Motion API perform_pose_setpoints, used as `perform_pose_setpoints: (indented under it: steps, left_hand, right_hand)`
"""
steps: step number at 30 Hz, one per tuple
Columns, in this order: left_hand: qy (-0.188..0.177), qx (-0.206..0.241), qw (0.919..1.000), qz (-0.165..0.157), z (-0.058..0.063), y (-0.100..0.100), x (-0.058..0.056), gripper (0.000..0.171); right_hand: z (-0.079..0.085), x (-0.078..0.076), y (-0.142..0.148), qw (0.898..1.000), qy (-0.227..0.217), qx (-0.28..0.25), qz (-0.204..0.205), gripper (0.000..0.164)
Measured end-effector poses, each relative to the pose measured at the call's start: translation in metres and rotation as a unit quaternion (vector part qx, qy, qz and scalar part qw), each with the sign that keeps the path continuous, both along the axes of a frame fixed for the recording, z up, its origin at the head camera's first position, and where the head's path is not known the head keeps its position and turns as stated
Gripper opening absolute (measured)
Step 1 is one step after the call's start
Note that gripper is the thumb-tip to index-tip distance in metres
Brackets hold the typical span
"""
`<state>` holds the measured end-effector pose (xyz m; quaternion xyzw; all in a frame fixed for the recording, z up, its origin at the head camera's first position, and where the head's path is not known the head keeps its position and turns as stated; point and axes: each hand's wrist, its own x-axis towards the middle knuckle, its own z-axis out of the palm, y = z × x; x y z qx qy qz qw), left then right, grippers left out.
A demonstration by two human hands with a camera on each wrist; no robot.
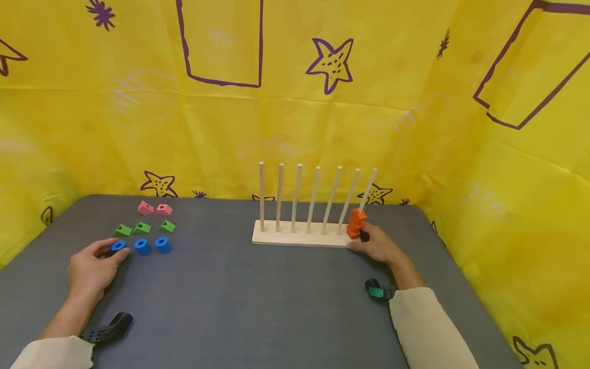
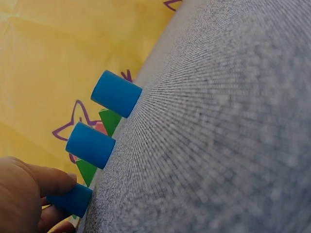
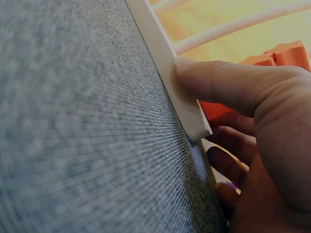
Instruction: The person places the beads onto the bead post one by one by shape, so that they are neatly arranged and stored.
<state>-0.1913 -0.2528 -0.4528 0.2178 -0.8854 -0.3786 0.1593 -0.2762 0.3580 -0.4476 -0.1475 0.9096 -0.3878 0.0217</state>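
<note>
At the left, my left hand [image 1: 90, 271] pinches a blue cylinder [image 2: 75, 200] with a hole through its top, thumb on one side and fingers on the other. Two more blue cylinders [image 1: 143, 249] stand upright in a row to its right. My right hand [image 1: 381, 247] grips the right end of a wooden peg stand [image 1: 295, 238], its thumb pressed along the front edge of the base and its fingers behind the end. Several orange blocks [image 1: 355, 224] are stacked on the rightmost peg, partly hidden by this hand in the right wrist view.
Behind the blue cylinders lie three green triangular blocks [image 1: 142, 228], and farther back two pink blocks [image 1: 163, 209]. The stand's other pegs [image 1: 295, 200] rise bare. A yellow patterned cloth [image 1: 221, 138] hangs behind and beside the grey table [image 1: 239, 297].
</note>
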Motion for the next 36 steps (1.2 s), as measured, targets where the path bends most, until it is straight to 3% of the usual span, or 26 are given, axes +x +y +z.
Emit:
perform_pose_setpoints:
  steps: [5, 9, 12, 17, 19, 20, 21, 26, 28, 31, 36]
  left_hand:
    - [0.012, 0.063, 0.9969, 0.045, 0.007, -0.001, 0.002, 0.054]
    - [0.055, 0.157, 0.9834, 0.073, 0.017, 0.003, 0.003, 0.041]
    - [0.098, 0.226, 0.9661, 0.078, 0.026, 0.009, 0.004, 0.028]
    - [0.191, 0.334, 0.9216, 0.054, 0.043, 0.027, 0.006, 0.025]
    - [0.216, 0.352, 0.9098, 0.043, 0.05, 0.034, 0.007, 0.026]
    - [0.224, 0.35, 0.9085, 0.038, 0.053, 0.037, 0.008, 0.027]
    - [0.225, 0.34, 0.9126, 0.033, 0.057, 0.04, 0.009, 0.028]
    - [0.201, 0.231, 0.9519, 0.011, 0.074, 0.056, 0.013, 0.035]
    - [0.202, 0.19, 0.9608, -0.004, 0.082, 0.066, 0.014, 0.035]
    - [0.223, 0.162, 0.9605, -0.039, 0.095, 0.084, 0.014, 0.035]
    - [0.281, 0.146, 0.9417, -0.114, 0.117, 0.114, 0.012, 0.033]
  right_hand:
    - [-0.001, -0.001, -0.002, 1.0, 0.006, -0.009, 0.007, 0.053]
    - [0.0, -0.002, 0.0, 1.0, 0.018, -0.013, 0.015, 0.051]
    - [0.0, -0.002, 0.002, 0.999, 0.028, -0.011, 0.02, 0.048]
    - [-0.002, 0.0, 0.005, 0.999, 0.031, -0.004, 0.011, 0.047]
    - [-0.002, 0.0, 0.004, 1.0, 0.027, 0.0, 0.011, 0.049]
    - [-0.002, 0.0, 0.003, 1.0, 0.025, 0.0, 0.011, 0.05]
    - [-0.002, 0.0, 0.002, 1.0, 0.023, -0.001, 0.013, 0.051]
    - [-0.002, 0.0, 0.001, 1.0, 0.02, -0.003, 0.012, 0.05]
    - [-0.002, 0.0, 0.001, 1.0, 0.02, -0.004, 0.012, 0.05]
    - [-0.002, 0.0, 0.001, 1.0, 0.024, -0.005, 0.013, 0.05]
    - [0.001, 0.001, 0.0, 1.0, 0.025, -0.003, 0.014, 0.048]
